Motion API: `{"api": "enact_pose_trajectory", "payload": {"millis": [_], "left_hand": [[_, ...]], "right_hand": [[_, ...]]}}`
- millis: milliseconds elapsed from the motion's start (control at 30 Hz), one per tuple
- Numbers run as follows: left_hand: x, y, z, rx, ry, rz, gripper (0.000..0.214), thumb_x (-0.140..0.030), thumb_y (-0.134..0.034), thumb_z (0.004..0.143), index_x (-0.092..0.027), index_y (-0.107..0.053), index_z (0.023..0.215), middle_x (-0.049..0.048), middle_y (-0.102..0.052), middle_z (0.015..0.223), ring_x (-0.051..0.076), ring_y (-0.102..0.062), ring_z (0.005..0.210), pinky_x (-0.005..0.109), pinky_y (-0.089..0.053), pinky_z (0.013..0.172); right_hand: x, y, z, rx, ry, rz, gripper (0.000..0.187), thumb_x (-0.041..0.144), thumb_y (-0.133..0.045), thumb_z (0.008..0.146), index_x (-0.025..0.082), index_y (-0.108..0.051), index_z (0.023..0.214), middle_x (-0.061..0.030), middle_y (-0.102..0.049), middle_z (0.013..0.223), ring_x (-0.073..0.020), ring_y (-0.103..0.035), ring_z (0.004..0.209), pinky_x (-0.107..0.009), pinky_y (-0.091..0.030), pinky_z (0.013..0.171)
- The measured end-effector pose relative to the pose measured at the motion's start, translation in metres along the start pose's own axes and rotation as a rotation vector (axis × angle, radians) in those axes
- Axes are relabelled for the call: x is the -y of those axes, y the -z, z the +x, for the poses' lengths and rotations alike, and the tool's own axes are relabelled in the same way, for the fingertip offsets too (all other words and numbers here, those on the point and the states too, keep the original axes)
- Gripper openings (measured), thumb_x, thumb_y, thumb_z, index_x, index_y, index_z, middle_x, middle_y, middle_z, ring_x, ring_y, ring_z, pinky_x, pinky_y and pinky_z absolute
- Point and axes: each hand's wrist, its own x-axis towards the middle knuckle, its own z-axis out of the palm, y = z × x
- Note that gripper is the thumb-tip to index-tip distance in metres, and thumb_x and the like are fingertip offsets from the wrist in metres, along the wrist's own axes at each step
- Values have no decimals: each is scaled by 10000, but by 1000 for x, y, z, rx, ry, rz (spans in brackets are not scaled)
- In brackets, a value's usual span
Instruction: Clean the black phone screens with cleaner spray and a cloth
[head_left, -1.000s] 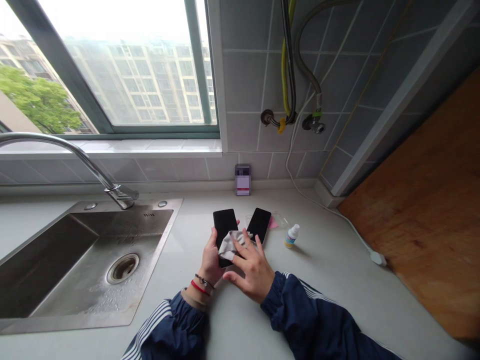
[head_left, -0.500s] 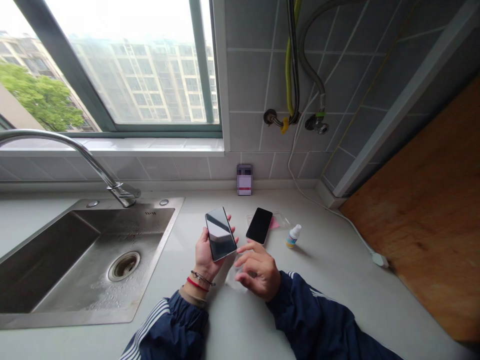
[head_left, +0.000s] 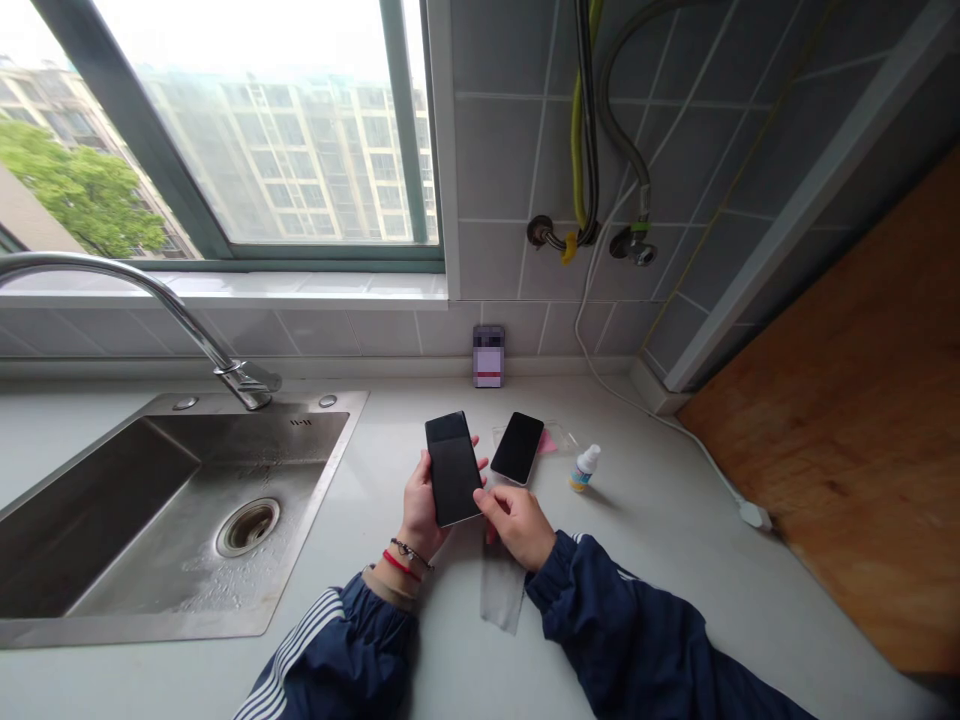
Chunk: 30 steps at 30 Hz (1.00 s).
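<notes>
Fingertips of L hand [head_left: 422,510] curl round the right edge of a black phone [head_left: 453,468], palm and thumb behind it, holding it above the counter [head_left: 675,600], glass side up. R hand [head_left: 516,527] has fingers pressed together, tips on the phone's lower right edge. Grey cloth [head_left: 501,592] lies on the counter below, top end hidden under R hand. Just past the held phone, 2nd phone [head_left: 517,448] lies flat, screen up, on clear plastic sleeve [head_left: 559,437] w/ pink tab [head_left: 548,444]. Small white bottle [head_left: 585,468] stands beside it. Steel sink [head_left: 172,525] w/ curved faucet [head_left: 150,277] is left of the hands. Small box [head_left: 488,356] stands against the tile wall [head_left: 495,160]. White cable [head_left: 660,420] runs along the counter to a plug [head_left: 754,515], near a wood board [head_left: 825,420].
</notes>
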Motion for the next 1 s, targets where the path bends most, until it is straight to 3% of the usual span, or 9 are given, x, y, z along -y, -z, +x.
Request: {"api": "enact_pose_trajectory", "payload": {"millis": [133, 233, 367, 500, 533, 633, 767, 867, 1000], "left_hand": [[1, -4, -2, 70, -18, 28, 654, -576, -366, 1014, -99, -583, 1405, 195, -644, 1383, 302, -734, 984, 408, -604, 818], [4, -6, -3, 95, -42, 54, 678, -616, -379, 999, -106, -585, 1396, 203, -673, 1328, 341, -710, 1072, 430, -588, 871], [11, 0, 3, 16, -140, 246, 676, -660, -404, 978, -147, -555, 1391, 185, -718, 1211, 326, -697, 1093, 406, -587, 849], [17, 9, 16, -210, -253, 746, 576, -601, -350, 1005, -205, -462, 1408, 190, -646, 1306, 283, -691, 1088, 341, -589, 704], [18, 9, 21, -206, -241, 927, 540, -550, -306, 1023, -204, -429, 1418, 194, -626, 1336, 264, -687, 1100, 331, -589, 704], [19, 5, 35, -176, -241, 1113, 463, -428, -416, 999, -216, -446, 1410, 165, -671, 1271, 251, -690, 1067, 318, -567, 701], [15, -12, 52, -180, -275, 1397, 455, -403, -466, 979, -182, -528, 1371, 151, -739, 1085, 268, -694, 1030, 381, -505, 881], [14, -28, 59, -169, -268, 1589, 605, -511, -582, 903, -177, -526, 1405, 144, -754, 1015, 320, -694, 1029, 395, -484, 877], [20, -43, 62, -201, -240, 1765, 793, -534, -663, 813, -128, -467, 1464, 225, -719, 1154, 388, -689, 1052, 415, -488, 826]], "right_hand": [[-5, -6, 2, 183, -152, 204, 623, 785, -564, 840, 170, -615, 922, -40, -719, 653, -104, -484, 309, -212, -294, 298], [-7, -8, 4, 174, -208, 335, 659, 803, -616, 777, 166, -579, 945, -48, -726, 683, -110, -543, 336, -195, -350, 296], [-6, -6, 4, 34, -217, 458, 644, 798, -658, 749, 179, -550, 888, 1, -671, 605, -96, -533, 339, -170, -349, 295], [-6, 0, 6, -179, -195, 530, 655, 824, -656, 736, 201, -531, 895, 35, -640, 584, -92, -527, 347, -164, -350, 294], [-7, 2, 7, -231, -190, 541, 660, 832, -655, 731, 206, -527, 897, 42, -633, 581, -94, -528, 351, -166, -356, 296], [-9, 6, 10, -374, -174, 568, 658, 843, -648, 730, 216, -511, 875, 54, -617, 575, -92, -531, 365, -167, -370, 307], [-11, 9, 12, -520, -125, 600, 649, 842, -654, 729, 221, -494, 831, 61, -602, 564, -80, -513, 369, -165, -375, 320], [-10, 10, 13, -566, -88, 618, 641, 835, -664, 727, 221, -512, 828, 55, -603, 554, -87, -515, 370, -173, -383, 322], [-9, 11, 14, -593, -71, 629, 643, 841, -653, 729, 215, -520, 792, 48, -597, 528, -92, -508, 356, -178, -377, 312]]}}
